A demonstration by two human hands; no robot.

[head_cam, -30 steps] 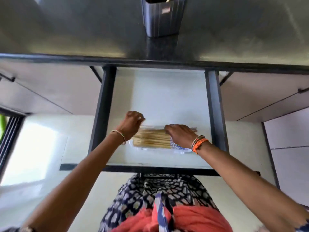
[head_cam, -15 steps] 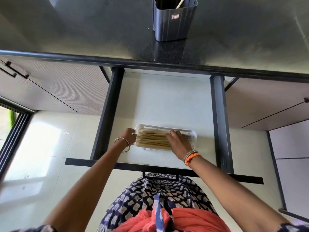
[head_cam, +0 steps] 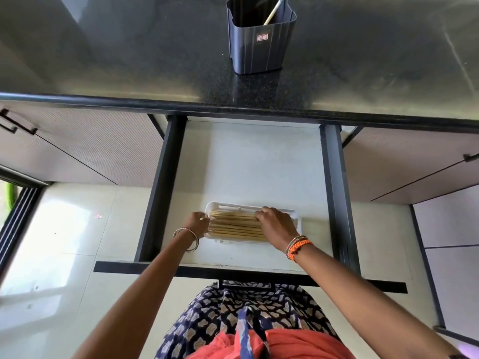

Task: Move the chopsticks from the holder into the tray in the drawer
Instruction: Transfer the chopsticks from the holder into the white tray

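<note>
In the open white drawer, the pale wooden chopsticks are lying in the white plastic tray, the left hand gripping its left end and the right hand resting curled on them.

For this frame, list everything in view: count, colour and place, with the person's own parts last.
Holder: one, dark blue-grey, upright on the countertop, far centre.
Stick in holder: one, pale, leaning against the right wall.
Countertop: one, black, glossy, across the top.
Drawer: one, white floor with dark sides, pulled open below the countertop.
Tray: one, white, on the near part of the drawer floor.
Chopsticks: a bundle, count unclear, tan, lying flat in the tray.
Cabinet fronts: grey, either side of the drawer.
Floor: pale tiles, below.
Left hand: at the tray's left end; silver bangles on the wrist.
Right hand: resting on the chopsticks; orange bracelets on the wrist.
</note>
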